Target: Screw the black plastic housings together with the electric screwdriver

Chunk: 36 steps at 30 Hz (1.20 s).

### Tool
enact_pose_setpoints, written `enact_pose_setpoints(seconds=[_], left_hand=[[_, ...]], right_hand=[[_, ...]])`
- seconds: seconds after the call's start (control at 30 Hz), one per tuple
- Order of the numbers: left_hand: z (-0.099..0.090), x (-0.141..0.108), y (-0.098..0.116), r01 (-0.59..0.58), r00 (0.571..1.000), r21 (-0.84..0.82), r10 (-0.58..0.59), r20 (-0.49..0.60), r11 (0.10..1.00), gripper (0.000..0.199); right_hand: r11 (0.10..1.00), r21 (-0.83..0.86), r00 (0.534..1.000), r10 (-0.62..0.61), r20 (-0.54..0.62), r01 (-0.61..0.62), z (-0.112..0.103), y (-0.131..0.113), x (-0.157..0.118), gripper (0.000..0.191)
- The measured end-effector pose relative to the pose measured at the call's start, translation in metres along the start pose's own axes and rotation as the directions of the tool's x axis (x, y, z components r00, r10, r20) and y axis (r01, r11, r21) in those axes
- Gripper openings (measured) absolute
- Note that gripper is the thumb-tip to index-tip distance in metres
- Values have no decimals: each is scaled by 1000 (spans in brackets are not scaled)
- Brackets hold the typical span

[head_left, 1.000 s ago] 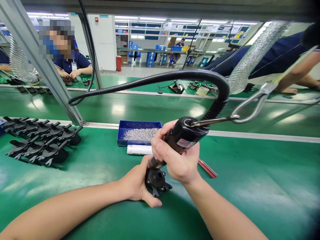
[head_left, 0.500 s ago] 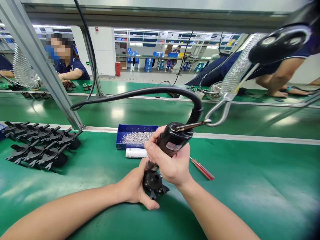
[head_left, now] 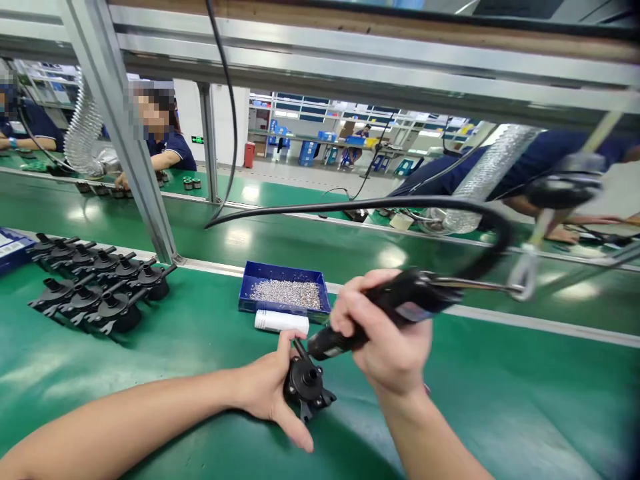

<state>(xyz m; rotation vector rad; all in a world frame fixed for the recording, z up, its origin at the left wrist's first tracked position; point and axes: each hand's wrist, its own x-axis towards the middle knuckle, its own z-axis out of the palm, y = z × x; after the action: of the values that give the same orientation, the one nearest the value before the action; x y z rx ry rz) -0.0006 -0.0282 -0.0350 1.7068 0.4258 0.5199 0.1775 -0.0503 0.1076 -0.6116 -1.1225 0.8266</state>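
Note:
A small black pump point(head_left: 307, 381) with a round port and a side spout rests on the green bench. My left hand point(head_left: 265, 387) holds it from the left, fingers curled along its far side and the thumb stretched out past its near edge. My right hand point(head_left: 387, 333) is wrapped round a black electric screwdriver point(head_left: 415, 293), tilted with its nose down and left, close beside the pump's spout. A metal hook and a thick black cable are at its rear end. The bit is not visible to me.
Behind my hands stand a blue tray point(head_left: 285, 272) of small screws point(head_left: 285, 292) and a white roll point(head_left: 281, 322). More black pumps point(head_left: 113, 303) sit in rows at the left. A metal post point(head_left: 133, 133) rises behind them. Co-workers sit across the bench.
The electric screwdriver has moved up and right off the pump and tipped from near upright to a slant. My left thumb has spread further from the pump. The view has shifted.

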Motion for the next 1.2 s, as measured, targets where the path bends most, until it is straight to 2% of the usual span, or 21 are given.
enact_pose_setpoints(seconds=[0.07,0.13,0.2,0.27,0.33,0.37,0.47,0.53,0.87,1.03,1.13,1.2], left_hand=[[-6,-1,-4,-25,994,-21,27,104,999,135],[-8,-3,-4,0,990,-41,6,139,999,123],[-6,-5,0,74,995,-72,-68,75,995,114],[-2,-7,6,144,988,-147,-149,-27,979,111],[2,-7,12,164,975,-226,-193,-113,960,107],[3,-6,14,159,968,-248,-201,-152,956,104],[3,-4,16,138,951,-260,-201,-235,956,97],[3,-4,15,145,945,-267,-213,-247,953,94],[2,-3,19,161,949,-242,-217,-227,957,86],[1,-3,16,107,960,-228,-160,-232,968,74],[-2,-2,15,94,973,-201,-133,-190,975,67],[-6,-2,16,102,978,-146,-126,-168,984,67]], right_hand=[[997,-55,996,-55,-66,51,-11,-5,8,19],[987,-160,996,-22,-91,7,-23,-5,17,19],[931,-341,991,112,-74,-131,-32,-1,25,23],[797,-549,963,262,-59,-251,-39,6,31,30],[674,-674,933,354,-64,-302,-44,12,35,36],[642,-700,925,375,-69,-313,-45,15,36,39],[609,-729,924,373,-86,-314,-49,21,38,43],[600,-739,929,359,-92,-305,-52,24,40,44],[606,-726,919,383,-92,-325,-52,28,41,44],[582,-747,914,397,-81,-319,-55,30,43,48],[556,-779,904,426,-32,-289,-59,21,44,56],[555,-789,890,456,25,-262,-70,13,37,62]])
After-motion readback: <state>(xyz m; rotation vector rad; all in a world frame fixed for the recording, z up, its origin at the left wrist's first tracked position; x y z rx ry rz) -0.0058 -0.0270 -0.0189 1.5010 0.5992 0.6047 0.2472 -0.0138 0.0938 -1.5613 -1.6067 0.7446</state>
